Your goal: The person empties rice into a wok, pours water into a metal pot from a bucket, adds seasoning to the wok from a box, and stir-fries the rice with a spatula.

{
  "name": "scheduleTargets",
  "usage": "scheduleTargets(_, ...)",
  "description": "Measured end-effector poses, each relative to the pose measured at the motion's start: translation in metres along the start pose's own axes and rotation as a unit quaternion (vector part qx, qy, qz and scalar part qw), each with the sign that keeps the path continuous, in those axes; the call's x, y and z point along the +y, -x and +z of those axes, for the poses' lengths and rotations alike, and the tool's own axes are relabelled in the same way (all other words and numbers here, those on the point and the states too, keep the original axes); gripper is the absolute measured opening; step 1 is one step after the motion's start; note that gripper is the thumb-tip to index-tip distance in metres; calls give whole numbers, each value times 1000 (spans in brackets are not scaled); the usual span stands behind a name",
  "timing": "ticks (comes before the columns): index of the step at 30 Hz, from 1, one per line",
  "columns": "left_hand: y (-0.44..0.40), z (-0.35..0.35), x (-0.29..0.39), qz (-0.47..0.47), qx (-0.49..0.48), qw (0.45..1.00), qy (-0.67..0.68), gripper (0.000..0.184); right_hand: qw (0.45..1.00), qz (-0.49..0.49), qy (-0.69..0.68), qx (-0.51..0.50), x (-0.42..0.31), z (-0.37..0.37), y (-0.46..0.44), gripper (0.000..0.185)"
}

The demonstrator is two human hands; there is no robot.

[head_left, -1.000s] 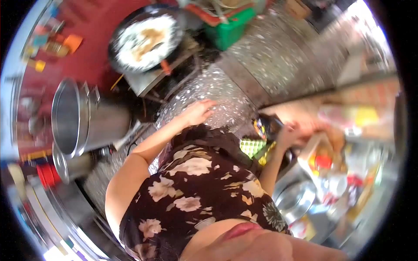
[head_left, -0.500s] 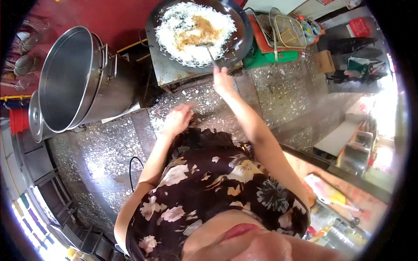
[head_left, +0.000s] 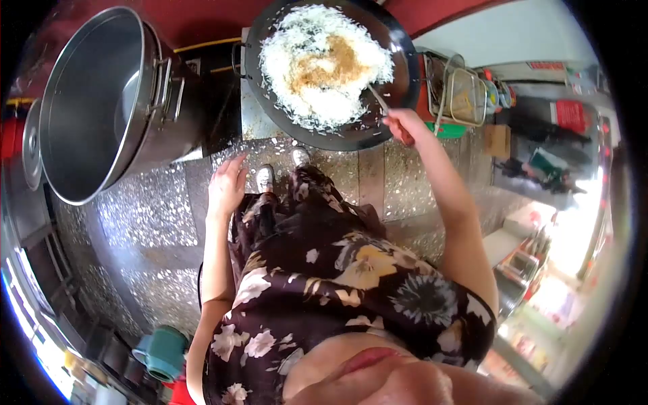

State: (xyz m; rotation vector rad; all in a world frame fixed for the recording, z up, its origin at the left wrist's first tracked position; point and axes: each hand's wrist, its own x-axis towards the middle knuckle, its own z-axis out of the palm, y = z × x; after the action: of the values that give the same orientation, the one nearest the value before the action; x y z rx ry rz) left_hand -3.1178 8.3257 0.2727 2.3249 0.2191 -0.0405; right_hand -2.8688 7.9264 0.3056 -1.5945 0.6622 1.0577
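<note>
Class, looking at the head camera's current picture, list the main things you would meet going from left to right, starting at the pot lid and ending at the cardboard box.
Pot lid, large metal pot, left hand, wok, wire basket, cardboard box.

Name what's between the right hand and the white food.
In the head view, the utensil's shaft crosses a dark strip of wok from the right hand to the white food.

Narrow gap between pot (head_left: pixel 172 125) and wok (head_left: pixel 403 74)
</note>
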Motion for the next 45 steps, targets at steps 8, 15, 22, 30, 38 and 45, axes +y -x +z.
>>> scheduleTargets(8, -6, 4, 32, -19, 38, 999, 9, 27, 862, -183, 468, 66, -64, 81, 31, 17)
scheduleTargets(15, -19, 7, 27, -34, 74, 996, 27, 28, 930, 53, 363, -12, -66, -27, 117, 20)
scheduleTargets(22, -8, 27, 34, -55, 37, 998, 1, 28, 974, -2, 190, -126, 2, 73, -2, 34)
scheduleTargets(30, -24, 17, 49, 10, 73, 997, 10, 29, 876, 10, -320, -361, -12, 56, -12, 26)
scheduleTargets(38, -13, 32, 33, -11, 44, 999, -2, 30, 954, 101, 211, -187, -6, 29, 92, 22)
scheduleTargets(45, -10, 29, 49, -25, -1, 999, -21, 30, 984, -93, 18, -150, -22, 135, -44, 25)
